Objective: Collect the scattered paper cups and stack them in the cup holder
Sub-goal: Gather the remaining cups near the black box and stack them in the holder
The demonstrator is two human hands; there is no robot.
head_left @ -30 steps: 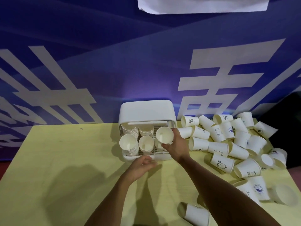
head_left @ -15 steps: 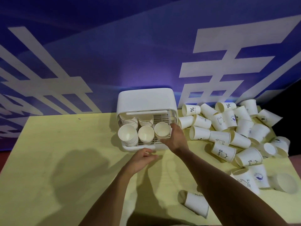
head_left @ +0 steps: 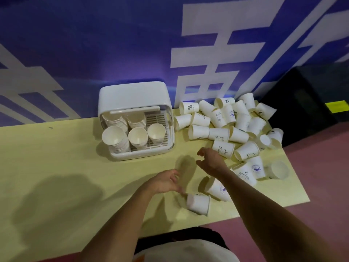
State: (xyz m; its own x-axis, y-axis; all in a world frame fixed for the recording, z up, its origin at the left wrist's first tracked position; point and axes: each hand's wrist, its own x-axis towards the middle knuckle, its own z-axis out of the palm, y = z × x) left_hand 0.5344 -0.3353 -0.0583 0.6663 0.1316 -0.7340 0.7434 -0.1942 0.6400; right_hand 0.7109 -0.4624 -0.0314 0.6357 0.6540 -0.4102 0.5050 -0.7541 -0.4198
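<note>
The white cup holder (head_left: 132, 95) stands at the back of the bench (head_left: 56, 157), lid up, with stacked cups (head_left: 137, 136) inside, mouths upward. To its right a pile of printed paper cups (head_left: 219, 133) lies mostly sideways; two more cups (head_left: 198, 204) lie nearer the front edge.

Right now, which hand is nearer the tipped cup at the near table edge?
Left. The left hand is just left of the cup, fingers nearly touching it; the right hand hovers farther back.
</note>
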